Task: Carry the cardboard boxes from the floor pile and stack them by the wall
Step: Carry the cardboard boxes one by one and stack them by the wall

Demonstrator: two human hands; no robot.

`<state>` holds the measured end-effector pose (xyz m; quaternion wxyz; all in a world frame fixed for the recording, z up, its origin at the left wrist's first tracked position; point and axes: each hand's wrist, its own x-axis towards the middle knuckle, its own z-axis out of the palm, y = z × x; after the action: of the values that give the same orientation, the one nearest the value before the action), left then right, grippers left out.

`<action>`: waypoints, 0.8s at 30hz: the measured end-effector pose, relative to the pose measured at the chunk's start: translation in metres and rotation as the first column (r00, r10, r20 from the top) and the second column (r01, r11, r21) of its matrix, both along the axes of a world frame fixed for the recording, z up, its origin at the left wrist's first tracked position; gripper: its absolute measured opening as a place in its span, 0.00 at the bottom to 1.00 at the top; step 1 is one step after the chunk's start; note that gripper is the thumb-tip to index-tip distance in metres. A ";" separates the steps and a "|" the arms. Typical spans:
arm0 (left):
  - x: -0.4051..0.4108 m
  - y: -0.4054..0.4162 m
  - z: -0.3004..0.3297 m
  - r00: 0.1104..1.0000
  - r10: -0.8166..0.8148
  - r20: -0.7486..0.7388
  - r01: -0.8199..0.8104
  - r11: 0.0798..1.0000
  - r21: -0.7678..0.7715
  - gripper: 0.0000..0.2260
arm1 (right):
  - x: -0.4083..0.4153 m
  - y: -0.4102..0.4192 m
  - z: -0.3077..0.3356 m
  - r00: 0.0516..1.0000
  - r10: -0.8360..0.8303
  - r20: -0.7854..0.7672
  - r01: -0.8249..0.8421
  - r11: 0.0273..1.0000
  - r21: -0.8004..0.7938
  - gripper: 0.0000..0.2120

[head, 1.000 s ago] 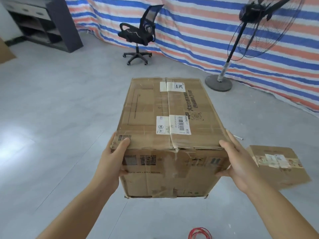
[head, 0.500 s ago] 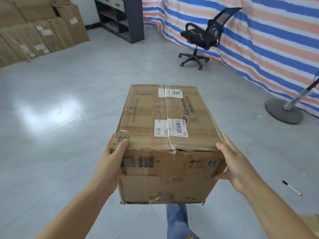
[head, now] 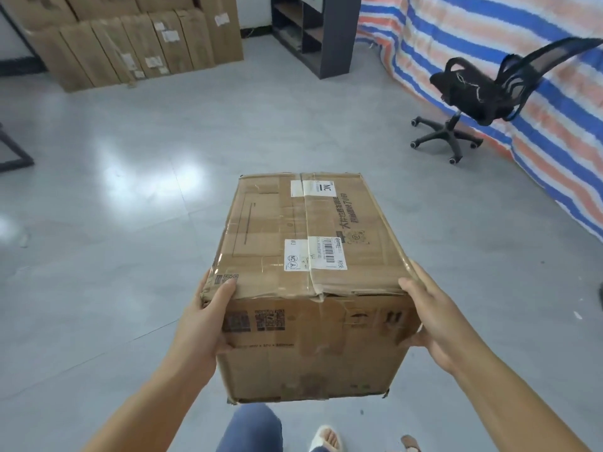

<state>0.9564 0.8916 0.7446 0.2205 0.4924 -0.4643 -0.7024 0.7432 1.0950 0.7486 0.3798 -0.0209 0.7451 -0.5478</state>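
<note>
**Box held off the floor between 2 hands**

The cardboard box (head: 306, 256) is up in the air, carried lengthwise away from the person, with its near end face turned toward the camera. The left hand (head: 205, 318) clasps the near left corner: its thumb (head: 225, 288) lies over the top edge and the palm presses the side, while the other fingers are hidden behind the box. The right hand (head: 434, 324) clamps the near right corner in the same way, thumb on the top edge and fingers spread along the right side. The 2 hands are well apart, with the whole width of the box between them.

On top of the box, ahead of the thumbs, sit 2 white shipping labels (head: 315, 254) crossed by a strip of clear tape. Printed code squares show on the near face between the hands.

Far ahead of the left hand, a stack of cardboard boxes (head: 130, 50) stands against the wall. A dark shelf unit (head: 326, 37) stands beyond the box, and a black office chair (head: 473, 93) is ahead of the right hand, beside a striped tarp (head: 489, 37). Below the box, a blue trouser leg (head: 251, 429) and a sandalled foot (head: 326, 438) show above the grey floor (head: 98, 207).
</note>
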 end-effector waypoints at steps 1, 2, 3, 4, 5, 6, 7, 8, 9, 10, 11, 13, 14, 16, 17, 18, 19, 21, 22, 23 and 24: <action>-0.007 -0.015 -0.001 1.000 0.028 -0.009 -0.028 1.000 0.004 0.11 | -0.012 -0.019 -0.002 0.999 0.033 -0.007 -0.033 0.999 -0.002 0.18; -0.014 -0.027 -0.001 0.999 0.052 -0.011 -0.052 0.999 0.007 0.11 | -0.021 -0.035 -0.002 0.998 0.058 -0.014 -0.058 0.998 -0.003 0.18; -0.022 -0.045 -0.004 0.997 0.075 -0.014 -0.075 0.997 0.007 0.11 | -0.032 -0.058 -0.005 0.997 0.078 -0.019 -0.078 0.997 -0.001 0.18; -0.031 -0.065 -0.005 0.996 0.090 -0.014 -0.090 0.996 0.008 0.10 | -0.042 -0.080 -0.007 0.996 0.091 -0.020 -0.091 0.996 -0.003 0.18; -0.040 -0.085 -0.005 0.995 0.094 -0.015 -0.094 0.996 0.010 0.09 | -0.052 -0.102 -0.009 0.995 0.094 -0.021 -0.094 0.996 -0.005 0.18; -0.049 -0.107 -0.004 0.996 0.090 -0.021 -0.090 0.996 0.012 0.08 | -0.062 -0.125 -0.011 0.995 0.093 -0.022 -0.093 0.996 -0.013 0.18; -0.058 -0.129 -0.004 0.996 0.081 -0.025 -0.081 0.997 0.012 0.07 | -0.071 -0.148 -0.012 0.995 0.093 -0.024 -0.093 0.995 -0.016 0.18; -0.068 -0.152 -0.002 0.997 0.073 -0.025 -0.072 0.997 0.009 0.07 | -0.080 -0.170 -0.012 0.995 0.093 -0.022 -0.093 0.996 -0.015 0.18; -0.077 -0.175 0.000 0.997 0.072 -0.022 -0.072 0.997 0.007 0.07 | -0.088 -0.193 -0.011 0.996 0.091 -0.016 -0.091 0.996 -0.015 0.18; -0.084 -0.196 0.004 0.997 0.075 -0.016 -0.074 0.997 0.003 0.06 | -0.096 -0.214 -0.009 0.996 0.088 -0.007 -0.088 0.996 -0.018 0.18; -0.093 -0.218 0.009 0.998 0.068 -0.016 -0.068 0.998 -0.002 0.06 | -0.104 -0.236 -0.007 0.997 0.079 -0.001 -0.079 0.996 -0.027 0.19; -0.110 -0.260 0.018 0.999 0.045 -0.019 -0.045 0.999 -0.005 0.06 | -0.121 -0.277 -0.003 0.998 0.064 0.006 -0.064 0.997 -0.051 0.19; -0.118 -0.279 0.020 0.999 0.045 -0.022 -0.045 0.999 -0.010 0.06 | -0.128 -0.294 -0.002 0.998 0.065 0.003 -0.065 0.997 -0.051 0.19; -0.137 -0.311 0.023 0.999 0.045 -0.025 -0.046 0.998 -0.031 0.07 | -0.145 -0.324 0.000 0.998 0.063 -0.003 -0.063 0.997 -0.046 0.19; -0.147 -0.324 0.025 0.999 0.032 -0.029 -0.033 0.999 -0.037 0.07 | -0.154 -0.338 0.001 0.998 0.058 -0.004 -0.058 0.997 -0.051 0.19; -0.157 -0.337 0.027 0.999 0.017 -0.034 -0.019 0.999 -0.041 0.07 | -0.164 -0.351 0.003 0.999 0.054 -0.003 -0.054 0.997 -0.058 0.19; -0.167 -0.349 0.028 0.999 0.009 -0.038 -0.010 0.999 -0.040 0.08 | -0.175 -0.364 0.004 0.999 0.051 -0.003 -0.051 0.997 -0.062 0.19; -0.189 -0.373 0.026 0.999 -0.006 -0.037 0.004 0.999 -0.040 0.09 | -0.198 -0.386 0.003 0.999 0.052 -0.016 -0.053 0.997 -0.058 0.19; -0.201 -0.383 0.025 0.999 -0.012 -0.033 0.010 0.999 -0.040 0.10 | -0.211 -0.397 0.002 0.998 0.054 -0.023 -0.056 0.997 -0.055 0.19; -0.215 -0.394 0.024 0.999 -0.015 -0.031 0.014 0.999 -0.042 0.12 | -0.224 -0.407 0.001 0.998 0.055 -0.029 -0.056 0.997 -0.054 0.19; -0.230 -0.404 0.023 0.999 -0.015 -0.030 0.013 0.999 -0.044 0.13 | -0.239 -0.418 -0.001 0.998 0.054 -0.031 -0.055 0.997 -0.054 0.20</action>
<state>0.7267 0.4879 0.7676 0.2332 0.4737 -0.4795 -0.7009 0.5045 0.6771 0.7480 0.3830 -0.0597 0.7344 -0.5572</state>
